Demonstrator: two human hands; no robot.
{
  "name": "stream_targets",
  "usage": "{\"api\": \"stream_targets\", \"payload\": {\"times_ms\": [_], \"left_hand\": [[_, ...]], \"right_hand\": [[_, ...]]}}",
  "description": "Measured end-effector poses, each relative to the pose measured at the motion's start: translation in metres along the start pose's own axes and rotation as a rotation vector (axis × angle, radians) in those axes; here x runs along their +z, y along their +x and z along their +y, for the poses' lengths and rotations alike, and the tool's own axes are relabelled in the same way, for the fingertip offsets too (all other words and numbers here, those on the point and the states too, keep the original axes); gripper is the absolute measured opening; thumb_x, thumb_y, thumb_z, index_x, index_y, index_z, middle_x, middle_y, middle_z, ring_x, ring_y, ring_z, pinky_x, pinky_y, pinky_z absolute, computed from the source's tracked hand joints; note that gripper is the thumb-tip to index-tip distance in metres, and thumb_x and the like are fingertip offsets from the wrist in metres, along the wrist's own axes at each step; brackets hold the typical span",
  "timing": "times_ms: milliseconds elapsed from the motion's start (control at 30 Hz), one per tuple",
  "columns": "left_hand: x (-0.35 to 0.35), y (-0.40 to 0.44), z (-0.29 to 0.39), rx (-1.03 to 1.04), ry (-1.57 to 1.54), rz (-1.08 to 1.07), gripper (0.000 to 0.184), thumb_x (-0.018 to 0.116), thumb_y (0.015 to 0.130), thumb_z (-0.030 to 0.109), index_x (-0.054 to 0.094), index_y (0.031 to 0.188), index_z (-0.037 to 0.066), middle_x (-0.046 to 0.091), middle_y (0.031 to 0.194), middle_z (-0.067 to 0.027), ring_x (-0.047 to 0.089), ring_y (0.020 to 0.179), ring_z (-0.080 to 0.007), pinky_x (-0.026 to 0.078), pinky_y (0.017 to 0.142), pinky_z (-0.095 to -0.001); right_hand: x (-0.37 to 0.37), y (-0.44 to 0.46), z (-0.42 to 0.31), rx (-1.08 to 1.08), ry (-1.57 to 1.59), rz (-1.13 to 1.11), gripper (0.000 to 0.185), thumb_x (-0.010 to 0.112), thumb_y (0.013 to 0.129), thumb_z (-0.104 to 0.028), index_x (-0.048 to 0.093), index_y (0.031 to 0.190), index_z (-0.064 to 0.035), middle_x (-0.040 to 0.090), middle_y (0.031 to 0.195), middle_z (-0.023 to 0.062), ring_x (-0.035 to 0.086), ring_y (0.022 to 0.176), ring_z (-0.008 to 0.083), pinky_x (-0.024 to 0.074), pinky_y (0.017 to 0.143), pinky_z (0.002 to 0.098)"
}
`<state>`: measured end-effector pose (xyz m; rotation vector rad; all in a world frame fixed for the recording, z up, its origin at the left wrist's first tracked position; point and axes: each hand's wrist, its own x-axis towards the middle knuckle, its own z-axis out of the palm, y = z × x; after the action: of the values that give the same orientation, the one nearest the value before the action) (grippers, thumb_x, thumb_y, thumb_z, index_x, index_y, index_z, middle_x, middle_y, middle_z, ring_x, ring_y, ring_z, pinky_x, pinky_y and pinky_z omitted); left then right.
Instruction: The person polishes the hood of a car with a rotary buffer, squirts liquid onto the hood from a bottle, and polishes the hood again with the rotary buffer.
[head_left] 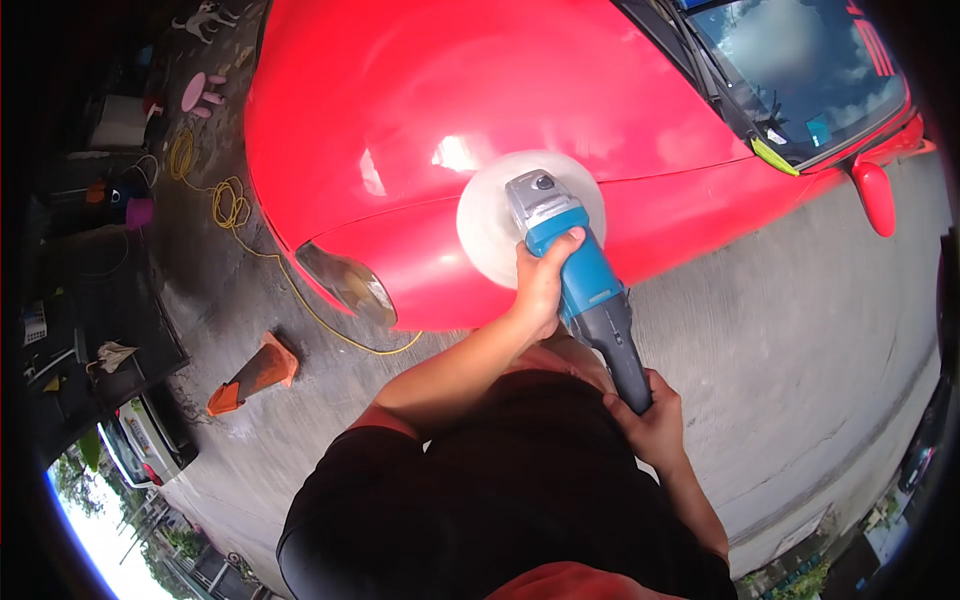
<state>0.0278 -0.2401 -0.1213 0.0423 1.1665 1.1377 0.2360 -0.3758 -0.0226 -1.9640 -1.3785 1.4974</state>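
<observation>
A blue and dark grey power polisher [590, 270] with a silver head lies across the front fender of a red car [430, 110]. Its round white buffing pad [485, 225] rests on the paint and its rim looks blurred. My left hand [543, 275] is closed around the blue body just behind the metal head, thumb on top. Farther back, my right hand [652, 418] grips the dark rear handle. The headlight [350, 283] is left of the pad.
A yellow cord [300, 300] runs over the concrete floor from loose coils. A toppled orange traffic cone [258, 375] lies at left. Farther off are a pink stool [202, 93] and a dog [207, 20]. The car's side mirror [876, 198] sticks out at right.
</observation>
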Motion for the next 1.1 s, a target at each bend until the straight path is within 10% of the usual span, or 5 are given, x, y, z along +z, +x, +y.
{"api": "stream_targets", "payload": {"times_ms": [800, 1100], "left_hand": [[-0.053, 0.132, -0.074, 0.025, -0.088, 0.17, 0.066, 0.076, 0.094, 0.053, 0.056, 0.134, 0.004, 0.067, 0.115, -0.0142, 0.071, 0.103, -0.03, 0.061, 0.094, -0.0499], [-0.149, 0.117, 0.004, 0.066, -0.172, 0.188, 0.069, 0.074, 0.093, 0.055, 0.056, 0.136, 0.004, 0.069, 0.115, -0.0165, 0.072, 0.104, -0.0337, 0.062, 0.093, -0.0511]], "right_hand": [[-0.007, 0.189, 0.093, -0.24, -0.195, -0.284, 0.057, 0.085, 0.088, -0.043, 0.065, 0.114, 0.0042, 0.07, 0.073, 0.0175, 0.074, 0.07, 0.036, 0.0564, 0.069, 0.0459], [0.101, 0.199, 0.043, -0.353, -0.224, -0.37, 0.055, 0.085, 0.09, -0.041, 0.064, 0.112, 0.0045, 0.071, 0.07, 0.0192, 0.074, 0.068, 0.0372, 0.0563, 0.067, 0.0462]]}}
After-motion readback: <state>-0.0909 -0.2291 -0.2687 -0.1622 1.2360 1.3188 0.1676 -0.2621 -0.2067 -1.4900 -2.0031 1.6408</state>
